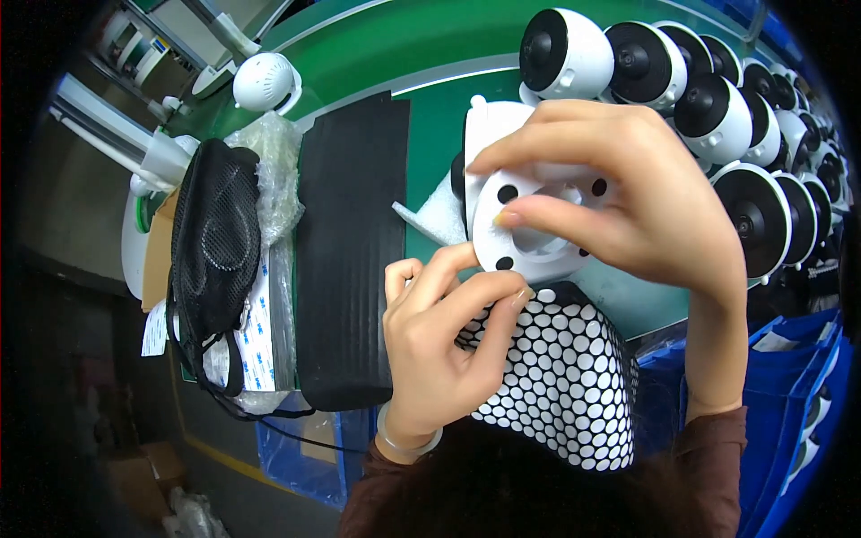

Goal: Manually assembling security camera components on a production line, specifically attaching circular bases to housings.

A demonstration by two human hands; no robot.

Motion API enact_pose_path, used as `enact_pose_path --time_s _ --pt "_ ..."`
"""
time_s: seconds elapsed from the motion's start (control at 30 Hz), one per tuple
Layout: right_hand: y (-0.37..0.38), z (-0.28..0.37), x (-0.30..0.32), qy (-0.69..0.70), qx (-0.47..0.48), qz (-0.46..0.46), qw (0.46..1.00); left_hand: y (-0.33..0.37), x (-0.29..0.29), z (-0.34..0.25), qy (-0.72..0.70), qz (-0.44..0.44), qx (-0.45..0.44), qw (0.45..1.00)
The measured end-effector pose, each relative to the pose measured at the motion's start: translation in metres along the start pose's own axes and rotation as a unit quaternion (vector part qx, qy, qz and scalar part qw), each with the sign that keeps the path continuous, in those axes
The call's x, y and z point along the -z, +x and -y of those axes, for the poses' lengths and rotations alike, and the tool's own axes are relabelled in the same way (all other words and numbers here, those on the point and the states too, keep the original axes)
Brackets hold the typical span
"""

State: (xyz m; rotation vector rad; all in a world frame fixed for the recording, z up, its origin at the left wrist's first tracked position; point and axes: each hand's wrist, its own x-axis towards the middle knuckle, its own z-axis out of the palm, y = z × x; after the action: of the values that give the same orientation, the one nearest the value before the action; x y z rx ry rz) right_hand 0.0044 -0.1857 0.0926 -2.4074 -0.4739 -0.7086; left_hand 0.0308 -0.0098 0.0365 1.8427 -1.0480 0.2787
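A white camera (500, 118) lies on its side, its round white base (489, 240) facing me. Several black round pads (508, 194) show on the base around a central opening. My right hand (641, 193) curves over the camera from the right, fingers on the housing and thumb pressed on the base. Below it, my left hand (448, 336) is closed, thumb and a finger pinched at the base's lower edge; whatever is between them is too small to make out. Under the hands hangs a black sheet with white round dots (565, 377).
Several white cameras with black fronts (567, 54) crowd the right side. Left of my hands are a long black mat (352, 224), a black mesh bag (215, 242) and clear bubble wrap (278, 170). White foam (439, 213) sits beside the camera. Blue bins (762, 394) stand at lower right.
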Motion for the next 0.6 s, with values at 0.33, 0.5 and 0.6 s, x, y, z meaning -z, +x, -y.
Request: enact_pose_path --time_s 0.33,0.5,0.6 --pt "0.122 -0.078 0.037 0.177 -0.322 0.103 0.924 -0.041 0.038 0.032 0.004 0.017 0.15 0.989" --pt "0.181 -0.096 -0.042 -0.157 -0.189 0.059 0.968 -0.046 0.04 0.032 0.004 0.043 0.183 0.982" --pt "0.19 -0.13 -0.1 -0.272 -0.076 -0.026 0.959 -0.043 0.042 0.021 0.025 0.033 0.209 0.977"
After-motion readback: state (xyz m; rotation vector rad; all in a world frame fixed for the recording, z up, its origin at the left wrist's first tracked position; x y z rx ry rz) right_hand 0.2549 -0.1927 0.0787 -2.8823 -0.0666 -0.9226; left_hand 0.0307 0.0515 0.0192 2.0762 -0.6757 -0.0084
